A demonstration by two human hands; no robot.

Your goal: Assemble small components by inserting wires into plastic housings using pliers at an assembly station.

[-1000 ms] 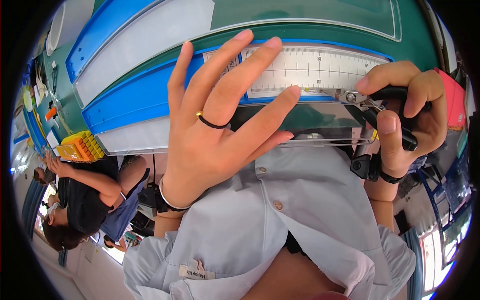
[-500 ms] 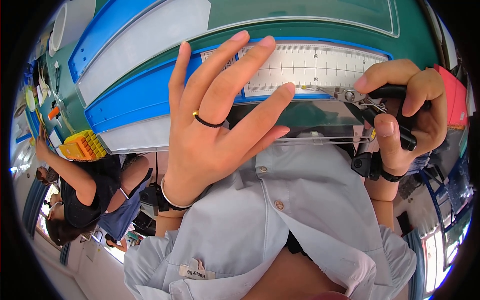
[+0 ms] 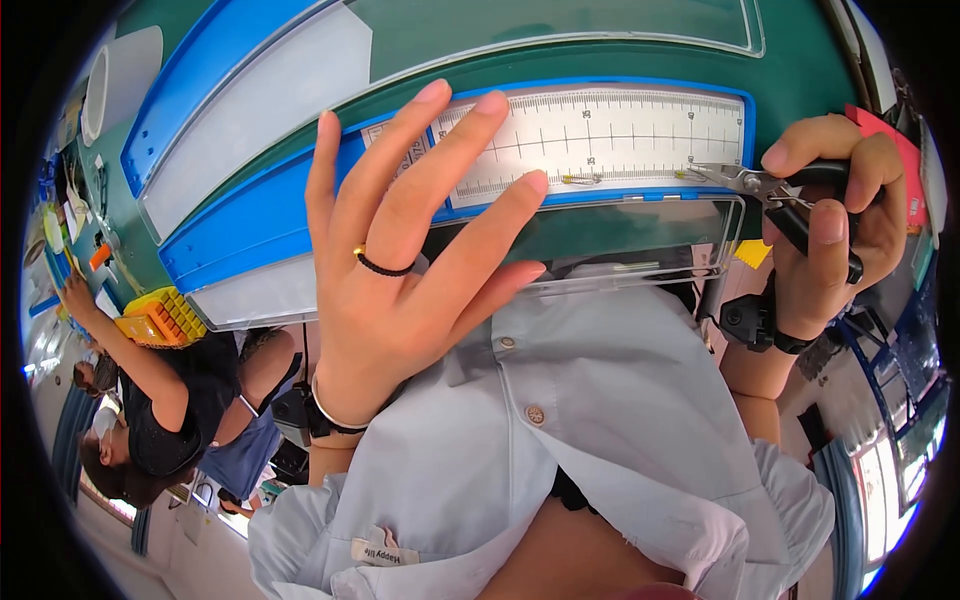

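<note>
The person's left hand [image 3: 365, 310] spreads over a long blue tray [image 3: 245, 225], its fingers wide apart and nothing in their grasp; whether the fingertips press down cannot be told. The index fingertip is just beside a small wire-like piece [image 3: 582, 180] lying along the lower edge of a white scale strip [image 3: 620, 130] inside the tray.

The right hand [image 3: 865, 215] holds pliers [image 3: 755, 184], its fingers curled about the black handles. The tool's slim nose points left across the right end of the strip, its tip at a second small yellowish piece [image 3: 683, 174]; whether the jaws grip it is too small to tell.

The tray is on a green worktop [image 3: 800, 90], with another blue tray [image 3: 185, 95] beyond it. A co-worker [image 3: 160, 410] is at the left.
</note>
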